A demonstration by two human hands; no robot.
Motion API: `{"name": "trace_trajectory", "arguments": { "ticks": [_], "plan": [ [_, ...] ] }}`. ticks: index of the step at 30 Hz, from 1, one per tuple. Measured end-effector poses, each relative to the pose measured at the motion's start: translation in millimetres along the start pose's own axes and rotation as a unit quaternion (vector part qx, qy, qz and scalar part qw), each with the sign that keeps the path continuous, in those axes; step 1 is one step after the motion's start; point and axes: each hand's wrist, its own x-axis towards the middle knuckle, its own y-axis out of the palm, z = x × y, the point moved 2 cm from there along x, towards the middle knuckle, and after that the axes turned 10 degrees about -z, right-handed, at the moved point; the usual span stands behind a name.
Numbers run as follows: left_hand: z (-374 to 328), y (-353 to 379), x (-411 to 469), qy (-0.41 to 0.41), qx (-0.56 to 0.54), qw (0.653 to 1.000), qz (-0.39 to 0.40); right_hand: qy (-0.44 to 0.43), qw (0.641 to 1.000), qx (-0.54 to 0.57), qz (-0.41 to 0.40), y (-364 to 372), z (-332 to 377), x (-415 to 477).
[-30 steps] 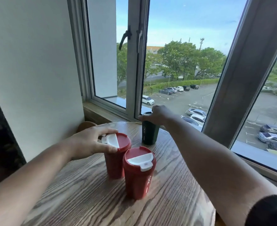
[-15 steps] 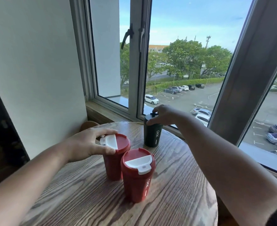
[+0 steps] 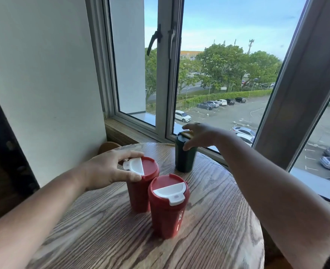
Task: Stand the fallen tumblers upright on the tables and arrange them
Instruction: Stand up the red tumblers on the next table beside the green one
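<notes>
A round wooden table (image 3: 208,230) with strong, dark grain stands close under the window. Three tumblers stand upright on it. The dark green tumbler (image 3: 184,158) is at the far edge, nearest the glass. Two red ones with white flip lids sit closer in: the rear red tumbler (image 3: 138,193) to the left and the front red tumbler (image 3: 168,208) just beside it, so close that I cannot tell whether they touch.
</notes>
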Motion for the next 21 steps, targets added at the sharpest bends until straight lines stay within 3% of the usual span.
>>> {"name": "trace_trajectory", "arguments": {
  "ticks": [9,17,21],
  "plan": [
    [-2,1,0,0.007,0.000,1.000,0.002,-0.068,0.995,0.071,-0.028,-8,14,-38],
    [-5,1,-1,0.012,-0.007,1.000,0.005,-0.142,0.987,0.078,0.010,9,38,-75],
    [-4,1,-1,0.011,-0.006,1.000,0.009,-0.075,0.969,0.220,0.079,7,33,-76]
  ]
}}
